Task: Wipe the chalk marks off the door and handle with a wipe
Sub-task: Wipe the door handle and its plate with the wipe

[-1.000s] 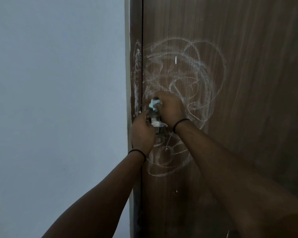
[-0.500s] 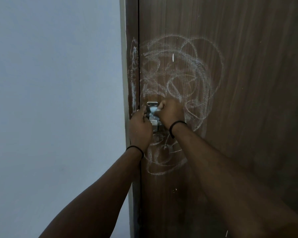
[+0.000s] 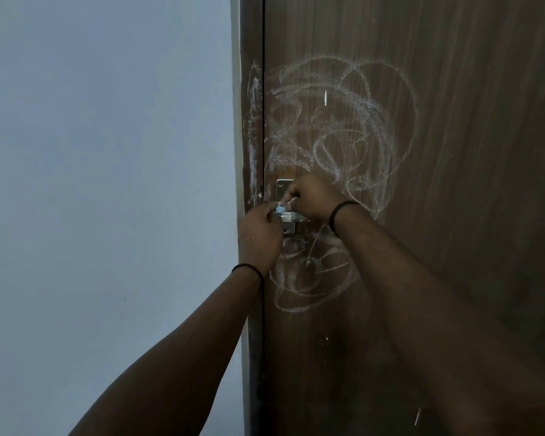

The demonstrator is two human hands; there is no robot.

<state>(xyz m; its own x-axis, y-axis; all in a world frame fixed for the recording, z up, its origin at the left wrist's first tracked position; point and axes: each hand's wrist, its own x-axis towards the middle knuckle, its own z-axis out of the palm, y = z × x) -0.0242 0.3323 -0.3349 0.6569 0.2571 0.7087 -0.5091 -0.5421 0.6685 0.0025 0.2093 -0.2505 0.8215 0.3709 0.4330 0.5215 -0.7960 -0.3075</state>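
At the handle (image 3: pixel 288 217), the wipe (image 3: pixel 280 209) is pinched by both the left hand (image 3: pixel 260 236) and right hand (image 3: pixel 312 199); firm, overlapping strokes are advised, chalk marks (image 3: pixel 337 127) above the handle remaining.

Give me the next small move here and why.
Probably keep rubbing the wipe along the metal handle, then move up onto the door. Both hands, left hand and right hand, pinch the wipe at the handle, and the chalk marks above and below look untouched.
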